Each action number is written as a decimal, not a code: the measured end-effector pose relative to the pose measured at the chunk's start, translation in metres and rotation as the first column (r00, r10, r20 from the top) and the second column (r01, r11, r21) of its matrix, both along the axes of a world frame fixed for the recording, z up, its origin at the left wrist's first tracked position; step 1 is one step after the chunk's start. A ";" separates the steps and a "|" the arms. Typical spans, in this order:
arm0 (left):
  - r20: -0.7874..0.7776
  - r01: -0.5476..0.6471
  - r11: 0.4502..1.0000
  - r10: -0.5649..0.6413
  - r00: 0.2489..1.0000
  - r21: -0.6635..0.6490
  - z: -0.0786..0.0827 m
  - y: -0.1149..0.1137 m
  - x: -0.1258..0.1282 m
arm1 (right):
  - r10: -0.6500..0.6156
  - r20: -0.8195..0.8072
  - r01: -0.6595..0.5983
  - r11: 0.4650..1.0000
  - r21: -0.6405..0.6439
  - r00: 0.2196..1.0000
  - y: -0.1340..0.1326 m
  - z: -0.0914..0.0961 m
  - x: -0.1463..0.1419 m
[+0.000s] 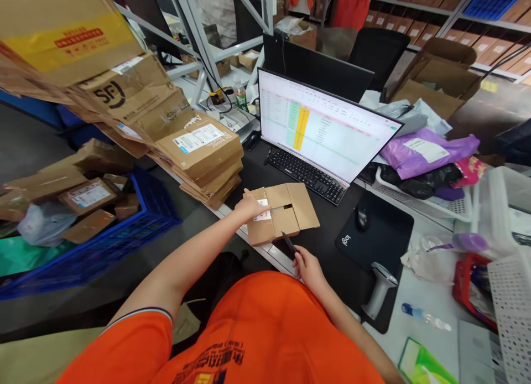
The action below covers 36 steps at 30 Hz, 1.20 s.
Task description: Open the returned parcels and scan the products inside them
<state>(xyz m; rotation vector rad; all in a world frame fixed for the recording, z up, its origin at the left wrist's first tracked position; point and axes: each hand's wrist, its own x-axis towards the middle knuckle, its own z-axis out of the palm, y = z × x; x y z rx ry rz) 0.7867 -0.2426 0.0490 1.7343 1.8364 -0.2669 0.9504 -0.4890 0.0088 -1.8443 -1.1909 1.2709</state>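
Observation:
A small brown cardboard box (283,213) lies on the black desk (327,245) with its top flaps unfolded and a white label (262,211) on one flap. My left hand (249,206) grips the box's left edge, partly covering the label. My right hand (307,266) holds a slim black tool (289,243), perhaps a box cutter, with its tip close to the box's lower front edge. The tool's blade end cannot be seen clearly.
A tall stack of cardboard mailers (194,151) overhangs the desk at left, above a blue crate of parcels (99,223). Ahead stand a monitor (323,124) and keyboard (307,176). To the right lie a mouse (362,218), a barcode scanner (381,287), and a purple mailer (427,151).

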 end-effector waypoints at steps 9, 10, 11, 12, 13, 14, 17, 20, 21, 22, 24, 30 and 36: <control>0.012 0.031 0.999 -0.031 0.999 -0.033 0.002 0.005 0.000 | 0.222 0.197 -0.230 0.973 0.017 0.955 -0.001 -0.004 -0.011; 0.013 0.046 0.998 -0.045 0.999 -0.036 0.002 0.005 -0.001 | 0.238 0.249 -0.249 0.968 0.016 0.939 -0.003 -0.001 -0.010; 0.011 0.061 0.998 -0.061 0.998 -0.035 0.002 0.005 -0.002 | 0.260 0.326 -0.278 0.960 0.010 0.909 -0.005 0.002 -0.007; 0.005 0.077 0.997 -0.077 0.997 -0.031 0.003 0.005 -0.003 | 0.288 0.422 -0.317 0.949 -0.002 0.860 -0.008 0.005 -0.005; -0.002 0.090 0.996 -0.090 0.996 -0.023 0.003 0.005 -0.003 | 0.317 0.525 -0.361 0.932 -0.022 0.789 -0.010 0.008 -0.002; -0.008 0.098 0.995 -0.098 0.995 -0.014 0.002 0.005 -0.004 | 0.343 0.621 -0.403 0.914 -0.046 0.705 -0.013 0.010 0.000; -0.019 0.098 0.995 -0.098 0.995 0.004 0.001 0.005 -0.003 | 0.364 0.782 -0.498 0.863 -0.079 0.506 -0.017 0.013 0.005; -0.019 0.083 0.997 -0.083 0.996 -0.005 0.001 0.005 -0.002 | 0.361 0.840 -0.596 0.801 -0.056 0.405 -0.014 0.014 0.005; -0.021 0.081 0.997 -0.081 0.997 -0.008 0.001 0.005 -0.001 | 0.361 0.851 -0.617 0.785 -0.057 0.381 -0.012 0.014 0.003; -0.022 0.080 0.997 -0.080 0.997 -0.009 0.002 0.004 -0.001 | 0.360 0.860 -0.625 0.778 -0.062 0.362 -0.009 0.015 0.002; -0.024 0.084 0.996 -0.084 0.996 -0.010 0.004 0.004 0.000 | 0.348 0.872 -0.615 0.785 -0.071 0.344 -0.003 0.015 -0.002; -0.005 0.090 0.995 -0.090 0.996 -0.032 0.007 0.004 -0.002 | 0.271 0.895 -0.579 0.815 -0.018 0.354 0.002 0.015 0.005; -0.008 0.161 0.986 -0.162 0.987 -0.028 0.000 0.004 -0.007 | -0.039 0.911 -0.234 0.961 0.146 0.410 -0.013 0.018 0.063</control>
